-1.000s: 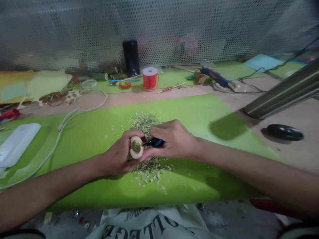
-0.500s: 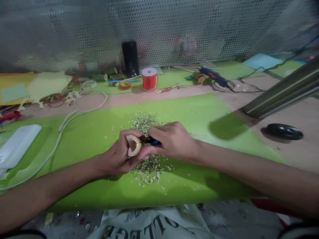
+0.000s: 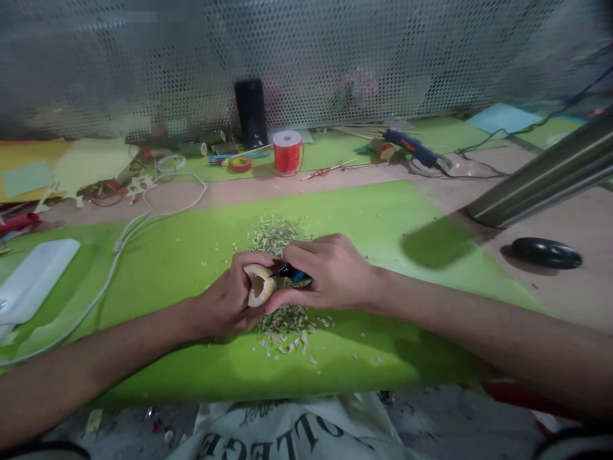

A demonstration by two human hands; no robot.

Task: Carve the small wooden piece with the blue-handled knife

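Note:
My left hand [image 3: 227, 297] is wrapped round a short hollow piece of bamboo [image 3: 265, 292], its pale, cut open end turned toward me. In my right hand [image 3: 339, 273] is a knife [image 3: 295, 274] with a black and blue handle, its tip end at the bamboo's right upper edge. Much of the blade is hidden by fingers and the bamboo. Both hands meet just above a heap of green and pale shavings [image 3: 287, 332] on the green mat [image 3: 182, 358].
A white power bank [image 3: 41, 281] and its cable lie left. At the back are a red thread spool [image 3: 287, 153], a leaning phone [image 3: 251, 115], tape [image 3: 240, 165] and a blue glue gun [image 3: 414, 148]. A metal post [image 3: 541, 176] and a black oval object [image 3: 546, 253] stand right.
The bamboo piece has turned slightly, showing more of its pale outer side, and shifted a little right. The knife handle shows a bit more. Both hands keep their grip.

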